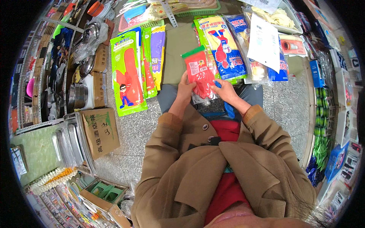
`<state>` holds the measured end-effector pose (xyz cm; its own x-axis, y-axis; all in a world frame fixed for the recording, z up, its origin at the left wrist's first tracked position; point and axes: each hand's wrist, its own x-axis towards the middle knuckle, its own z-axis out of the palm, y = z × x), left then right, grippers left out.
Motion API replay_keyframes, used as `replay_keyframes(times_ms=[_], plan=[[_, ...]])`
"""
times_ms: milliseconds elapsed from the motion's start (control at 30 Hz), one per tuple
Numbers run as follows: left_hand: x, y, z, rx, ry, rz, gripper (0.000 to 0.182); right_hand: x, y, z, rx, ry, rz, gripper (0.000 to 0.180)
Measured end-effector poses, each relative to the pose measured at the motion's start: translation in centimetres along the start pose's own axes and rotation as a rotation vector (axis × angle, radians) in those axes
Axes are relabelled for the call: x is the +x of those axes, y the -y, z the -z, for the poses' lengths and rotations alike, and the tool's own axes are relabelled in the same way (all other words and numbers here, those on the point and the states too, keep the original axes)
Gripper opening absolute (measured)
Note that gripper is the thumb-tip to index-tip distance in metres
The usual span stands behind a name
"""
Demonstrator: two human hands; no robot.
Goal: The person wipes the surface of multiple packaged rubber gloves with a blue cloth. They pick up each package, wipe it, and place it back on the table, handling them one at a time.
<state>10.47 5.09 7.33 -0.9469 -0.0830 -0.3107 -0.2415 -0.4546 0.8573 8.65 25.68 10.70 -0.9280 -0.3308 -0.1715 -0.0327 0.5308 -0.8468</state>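
A clear packet of red gloves (199, 74) with a green top strip is held over my lap, its label bearing writing and a barcode. My left hand (186, 87) grips its left side, thumb on the front. The lower right edge is between the fingers of my right hand (225, 90). Beyond it lies a stack of packaged rubber gloves (223, 47), the top one yellow and blue with a red glove figure. To the left, a green packet with a long red rubber glove (129, 74) lies beside a purple and yellow packet (157, 54).
A white paper sheet (263, 42) lies over more glove packets at right. Green and pink baskets (196, 12) stand at the back. Shelves with metal pans (77, 95) and a cardboard box (100, 132) line the left. Hanging goods (321, 114) line the right.
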Motion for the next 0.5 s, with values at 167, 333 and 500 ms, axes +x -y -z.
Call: replay_keyframes(times_ms=[167, 333, 500], plan=[[5.1, -2.4, 2.4, 0.143, -0.073, -0.166, 0.08, 1.6, 0.7, 0.2, 0.048, -0.074, 0.103, 0.037], [10.7, -3.1, 6.9, 0.722, -0.303, -0.05, 0.077, -1.5, -1.2, 0.4, 0.167, -0.03, 0.02, 0.034], [11.3, -0.4, 8.1, 0.922, -0.406, 0.026, 0.065, -3.9, -3.2, 3.3, 0.747, -0.073, -0.418, 0.036]])
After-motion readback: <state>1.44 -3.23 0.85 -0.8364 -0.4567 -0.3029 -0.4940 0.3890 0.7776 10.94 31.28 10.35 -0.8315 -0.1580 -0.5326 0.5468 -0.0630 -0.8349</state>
